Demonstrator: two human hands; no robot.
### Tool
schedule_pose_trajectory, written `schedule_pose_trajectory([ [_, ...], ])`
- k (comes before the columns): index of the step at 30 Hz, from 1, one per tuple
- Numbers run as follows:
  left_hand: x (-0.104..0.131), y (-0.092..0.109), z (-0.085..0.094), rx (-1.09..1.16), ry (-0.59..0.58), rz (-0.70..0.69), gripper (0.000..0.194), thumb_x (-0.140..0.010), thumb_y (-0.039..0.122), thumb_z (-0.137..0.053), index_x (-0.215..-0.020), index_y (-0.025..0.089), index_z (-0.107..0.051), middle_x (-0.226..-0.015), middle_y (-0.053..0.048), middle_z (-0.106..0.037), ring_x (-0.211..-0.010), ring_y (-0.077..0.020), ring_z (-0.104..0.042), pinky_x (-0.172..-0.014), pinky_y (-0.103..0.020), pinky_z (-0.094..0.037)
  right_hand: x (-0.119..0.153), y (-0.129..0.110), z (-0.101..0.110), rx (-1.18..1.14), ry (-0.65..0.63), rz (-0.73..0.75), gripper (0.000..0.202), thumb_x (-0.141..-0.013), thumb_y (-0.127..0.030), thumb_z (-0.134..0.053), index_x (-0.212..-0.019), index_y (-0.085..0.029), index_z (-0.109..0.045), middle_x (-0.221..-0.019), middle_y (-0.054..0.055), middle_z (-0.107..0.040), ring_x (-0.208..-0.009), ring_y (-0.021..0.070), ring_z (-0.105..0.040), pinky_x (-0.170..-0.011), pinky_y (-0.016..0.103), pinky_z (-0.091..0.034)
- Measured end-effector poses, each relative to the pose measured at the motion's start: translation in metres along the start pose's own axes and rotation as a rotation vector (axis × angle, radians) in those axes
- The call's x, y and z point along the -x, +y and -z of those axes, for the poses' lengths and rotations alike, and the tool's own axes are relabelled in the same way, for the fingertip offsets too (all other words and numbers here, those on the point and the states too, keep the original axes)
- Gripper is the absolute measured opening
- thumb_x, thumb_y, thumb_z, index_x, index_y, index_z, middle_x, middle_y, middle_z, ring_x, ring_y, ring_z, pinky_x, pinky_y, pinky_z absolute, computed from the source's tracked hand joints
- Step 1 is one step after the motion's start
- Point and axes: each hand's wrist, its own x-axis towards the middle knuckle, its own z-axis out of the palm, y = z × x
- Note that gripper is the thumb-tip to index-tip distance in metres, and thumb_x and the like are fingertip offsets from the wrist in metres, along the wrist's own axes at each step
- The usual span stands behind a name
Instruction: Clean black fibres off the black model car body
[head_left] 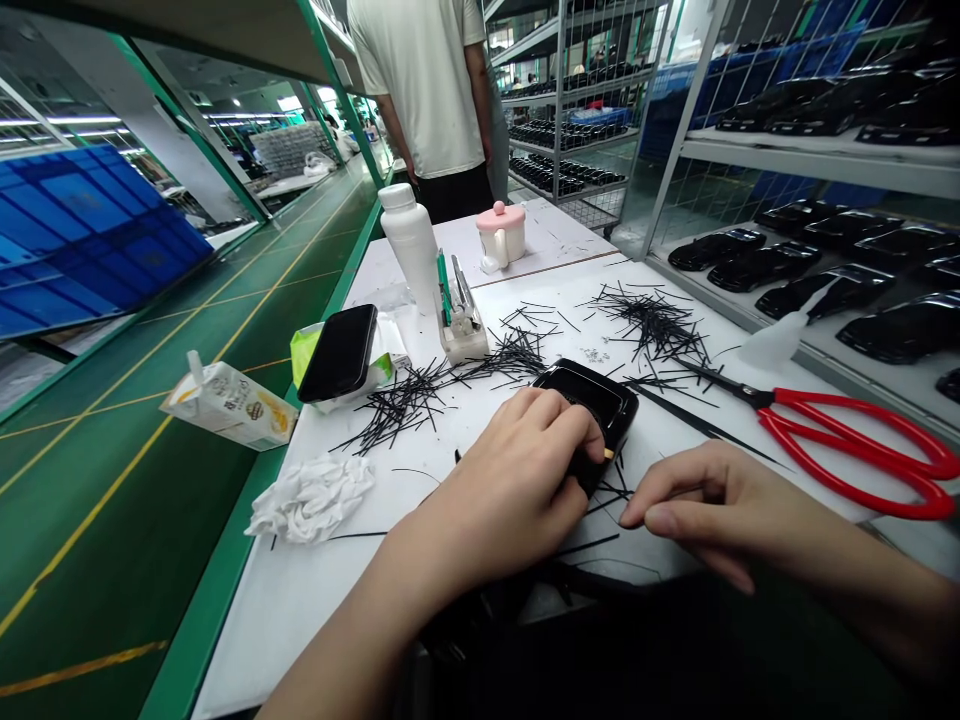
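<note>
The white tabletop (315, 590) carries everything. Far past both hands a person in a white shirt (424, 80) stands with their back turned. To the right of the right hand lie big red scissors (855, 440). Past the left hand sits a dark phone (339, 352) on a green packet. The left hand (517, 480) presses down on a shiny black case (600, 405), fingers curled over its near edge. The right hand (712, 500), just beside the case, pinches its finger and thumb together (what it pinches is too small to tell). Thin black strips (652, 320) lie scattered just past both hands.
</note>
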Motion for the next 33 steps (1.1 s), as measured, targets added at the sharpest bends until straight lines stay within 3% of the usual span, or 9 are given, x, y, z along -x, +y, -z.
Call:
schedule_pose_trajectory([
  [6, 0.002, 0.009, 0.007, 0.114, -0.052, -0.087, 0.026, -0.076, 0.003, -0.054, -0.093, 0.021, -0.052, -0.102, -0.004, -0.060, -0.112, -0.0214, -0.049, -0.095, -0.033, -0.045, 0.001, 0.001, 0.002, 0.001, 0.020, -0.004, 0.038, -0.082, -0.051, -0.070, -0.091, -0.014, -0.075, -0.034, -0.008, -0.040, -0.032, 0.0056, -0.030, -0.037, 0.020, -0.014],
  [12, 0.001, 0.011, 0.006, 0.207, -0.096, -0.072, 0.020, -0.080, 0.006, -0.057, -0.083, 0.023, -0.046, -0.091, 0.000, -0.060, -0.097, -0.0179, -0.056, -0.092, -0.032, -0.045, 0.001, 0.007, 0.006, -0.039, 0.007, 0.019, 0.036, -0.083, -0.049, -0.070, -0.092, -0.014, -0.074, -0.034, -0.009, -0.039, -0.031, 0.0052, -0.028, -0.037, 0.020, -0.013],
  [18, -0.003, 0.007, 0.007, 0.244, -0.120, -0.043, 0.029, -0.080, 0.007, -0.056, -0.075, 0.024, -0.033, -0.090, 0.000, -0.062, -0.093, -0.0171, -0.054, -0.084, -0.028, -0.043, 0.000, 0.010, 0.007, -0.098, 0.023, 0.042, 0.033, -0.083, -0.047, -0.072, -0.088, -0.015, -0.072, -0.034, -0.009, -0.040, -0.031, 0.0039, -0.026, -0.037, 0.019, -0.014],
  [28, -0.002, 0.009, 0.005, 0.239, -0.116, 0.000, 0.025, -0.087, 0.013, -0.056, -0.076, 0.023, -0.036, -0.091, -0.001, -0.060, -0.094, -0.0181, -0.050, -0.081, -0.028, -0.040, 0.003, 0.005, 0.004, -0.006, 0.063, 0.065, 0.033, -0.086, -0.048, -0.068, -0.094, -0.016, -0.073, -0.036, -0.008, -0.042, -0.033, 0.0052, -0.031, -0.040, 0.019, -0.019],
  [31, -0.003, 0.009, 0.004, 0.258, -0.078, 0.014, 0.023, -0.086, 0.009, -0.054, -0.076, 0.023, -0.038, -0.090, 0.000, -0.060, -0.095, -0.0173, -0.051, -0.081, -0.027, -0.040, 0.013, -0.004, 0.011, 0.191, 0.188, 0.153, 0.031, -0.087, -0.048, -0.066, -0.095, -0.019, -0.076, -0.050, -0.002, -0.059, -0.046, 0.0100, -0.052, -0.047, 0.021, -0.037],
  [33, -0.003, 0.008, 0.003, 0.281, -0.035, 0.041, 0.024, -0.086, 0.007, -0.052, -0.076, 0.023, -0.036, -0.089, 0.001, -0.060, -0.094, -0.0164, -0.052, -0.080, -0.026, -0.040, 0.025, -0.007, 0.024, 0.435, 0.414, 0.253, 0.027, -0.088, -0.048, -0.064, -0.096, -0.025, -0.076, -0.077, 0.003, -0.072, -0.073, 0.0170, -0.066, -0.065, 0.026, -0.049],
])
